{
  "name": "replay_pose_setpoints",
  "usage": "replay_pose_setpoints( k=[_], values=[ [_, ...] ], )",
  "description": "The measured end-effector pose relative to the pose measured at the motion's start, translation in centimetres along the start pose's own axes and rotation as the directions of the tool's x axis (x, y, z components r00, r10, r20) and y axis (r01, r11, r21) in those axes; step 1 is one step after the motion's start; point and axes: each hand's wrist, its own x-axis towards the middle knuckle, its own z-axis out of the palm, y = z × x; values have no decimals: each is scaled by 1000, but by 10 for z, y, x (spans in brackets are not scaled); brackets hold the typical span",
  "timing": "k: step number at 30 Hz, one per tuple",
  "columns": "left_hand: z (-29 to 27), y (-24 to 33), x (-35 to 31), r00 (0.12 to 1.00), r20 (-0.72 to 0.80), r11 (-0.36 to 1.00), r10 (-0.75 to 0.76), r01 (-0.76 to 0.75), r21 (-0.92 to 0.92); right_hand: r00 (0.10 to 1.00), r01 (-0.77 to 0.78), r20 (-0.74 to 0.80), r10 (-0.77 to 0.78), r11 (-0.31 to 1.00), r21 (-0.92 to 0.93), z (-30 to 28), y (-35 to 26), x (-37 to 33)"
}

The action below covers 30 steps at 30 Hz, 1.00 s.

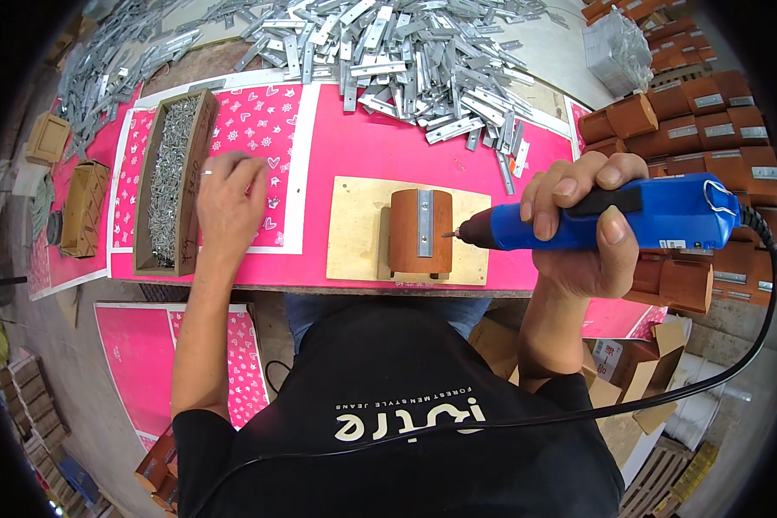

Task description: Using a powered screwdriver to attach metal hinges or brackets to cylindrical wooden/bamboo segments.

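Observation:
My right hand (578,216) grips a blue electric screwdriver (682,211), its tip pointing left toward a curved reddish-brown block (404,233). Along the top of that block lies a flat metal strip (425,223) with holes. The block sits on a pale wooden board (352,229). Further left, my left hand (231,197) hovers beside a long wooden tray (186,246) full of small screws (169,168). Its fingers are curled together, and whatever may be between them is hidden.
Loose metal strips (388,65) lie heaped across the far side of the pink-covered table (354,112). Brown blocks with strips (716,129) are stacked at the right. The screwdriver's black cord (665,395) loops across my front. Small wooden boxes (84,211) stand at the left.

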Motion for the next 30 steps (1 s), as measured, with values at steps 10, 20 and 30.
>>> replay_pose_setpoints(
  k=[10, 20, 30],
  values=[
    [1, 127, -25, 937, 347, 278, -28, 341, -898, 997, 37, -78, -20, 974, 222, 8, -3, 6],
    [-2, 132, -29, 925, 378, 234, 44, 358, -904, 995, 47, -98, -27, 976, 212, 9, -3, 8],
    [3, 139, -27, 981, 185, 445, 60, 139, -885, 999, -29, -22, 31, 996, 82, 21, 1, 10]
  ],
)
